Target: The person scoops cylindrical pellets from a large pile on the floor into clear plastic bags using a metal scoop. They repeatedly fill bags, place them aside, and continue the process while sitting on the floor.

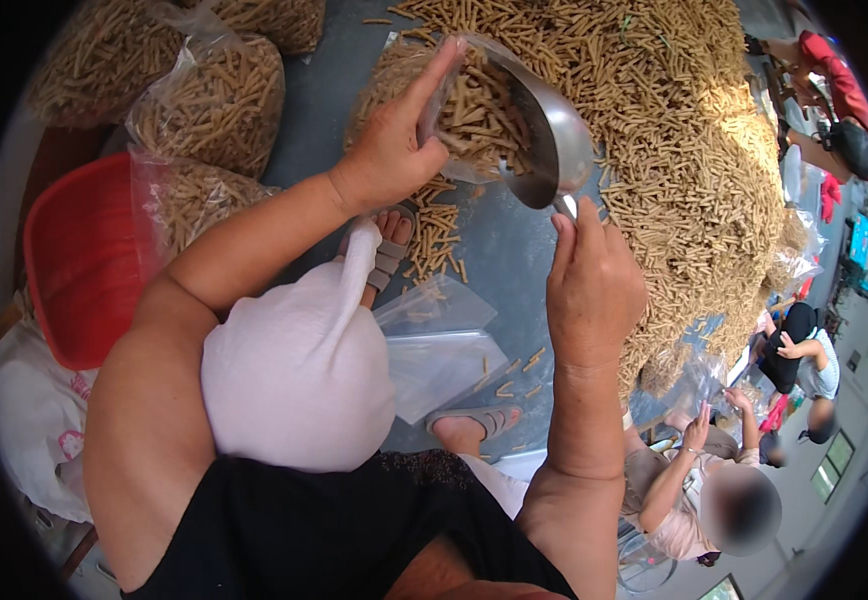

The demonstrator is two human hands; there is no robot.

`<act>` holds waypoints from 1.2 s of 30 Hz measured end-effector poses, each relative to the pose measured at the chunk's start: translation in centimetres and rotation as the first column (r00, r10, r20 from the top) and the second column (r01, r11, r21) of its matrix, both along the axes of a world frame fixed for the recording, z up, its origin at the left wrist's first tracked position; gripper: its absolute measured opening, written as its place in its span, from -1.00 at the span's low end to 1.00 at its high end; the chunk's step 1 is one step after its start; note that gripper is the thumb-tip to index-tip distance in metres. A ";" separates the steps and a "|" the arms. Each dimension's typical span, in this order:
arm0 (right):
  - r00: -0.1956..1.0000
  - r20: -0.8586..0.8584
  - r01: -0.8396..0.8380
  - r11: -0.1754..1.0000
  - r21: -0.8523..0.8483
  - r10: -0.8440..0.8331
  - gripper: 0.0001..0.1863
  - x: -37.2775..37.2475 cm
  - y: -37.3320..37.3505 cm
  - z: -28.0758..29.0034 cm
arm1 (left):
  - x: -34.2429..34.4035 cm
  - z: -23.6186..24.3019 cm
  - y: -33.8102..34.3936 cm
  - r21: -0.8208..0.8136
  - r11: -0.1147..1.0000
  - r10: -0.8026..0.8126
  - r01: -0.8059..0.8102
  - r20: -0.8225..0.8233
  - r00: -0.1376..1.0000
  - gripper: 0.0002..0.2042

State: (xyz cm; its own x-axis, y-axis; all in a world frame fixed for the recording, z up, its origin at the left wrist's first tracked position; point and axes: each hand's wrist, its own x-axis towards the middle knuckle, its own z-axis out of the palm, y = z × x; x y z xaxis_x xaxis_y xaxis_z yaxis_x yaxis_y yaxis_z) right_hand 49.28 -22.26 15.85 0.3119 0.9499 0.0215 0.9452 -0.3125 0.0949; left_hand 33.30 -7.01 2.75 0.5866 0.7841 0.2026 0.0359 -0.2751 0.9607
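My right hand [596, 285] is closed round the handle of a shiny metal scoop [569, 135], whose bowl is tilted over the mouth of a clear plastic bag [379, 88]. Tan stick-shaped pieces [479, 110] show at the bag's mouth beside the scoop; how many are still in the bowl is hidden. My left hand [392, 150] holds the bag's near left rim, index finger stretched along its edge and thumb pointing toward the scoop. A big heap of the same pieces [689, 190] spreads to the right of the scoop.
Flat clear plastic bags [439, 365] lie on the grey floor between my sandalled feet, near scattered pieces [434, 235]. Filled bags [214, 105] stand at the far left above a red tub [79, 270]. Beyond the heap, a co-worker [679, 490] handles plastic; others are farther back.
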 end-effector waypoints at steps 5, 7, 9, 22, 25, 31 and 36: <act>0.933 -0.261 0.329 0.884 0.333 -0.249 -0.76 3.0 -7.2 -6.9 | -0.4 0.8 0.8 -0.182 0.981 -0.048 0.066 0.105 0.993 -0.12; 0.630 -0.617 0.643 0.763 0.072 -0.472 -0.76 4.3 -11.4 -11.8 | -0.6 0.8 0.9 -0.217 0.973 -0.056 0.083 0.127 0.990 -0.13; 0.249 -0.791 0.789 0.591 -0.170 -0.560 -0.73 4.8 -15.4 -18.4 | -0.7 0.6 1.1 -0.207 0.974 -0.062 0.089 0.134 0.989 -0.13; -0.139 -0.947 0.927 0.299 -0.227 -0.288 -0.67 16.8 9.0 -24.9 | 0.0 0.9 1.0 -0.135 0.988 -0.063 0.070 0.057 0.996 -0.11; -0.113 -0.964 0.938 0.295 -0.183 -0.241 -0.65 15.3 8.2 -26.0 | -0.1 1.0 0.7 -0.161 0.985 -0.048 0.058 0.067 0.997 -0.11; -0.055 -0.998 0.926 0.373 -0.061 -0.028 -0.68 14.2 3.7 -24.1 | 0.2 1.0 0.4 -0.189 0.979 -0.062 0.079 0.094 0.994 -0.10; 0.013 -0.999 0.868 0.497 -0.011 -0.044 -0.68 13.0 0.7 -19.7 | -0.5 0.7 0.2 -0.165 0.984 -0.065 0.066 0.014 0.998 -0.09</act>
State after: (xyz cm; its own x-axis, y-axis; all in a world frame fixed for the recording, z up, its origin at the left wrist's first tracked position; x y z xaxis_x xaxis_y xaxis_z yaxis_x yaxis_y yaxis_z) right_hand 62.30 -21.60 -3.85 0.8390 0.4396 -0.3207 -0.2118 -0.2791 -0.9366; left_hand 32.84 -6.81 3.41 0.6366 0.7672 0.0782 0.0148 -0.1135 0.9934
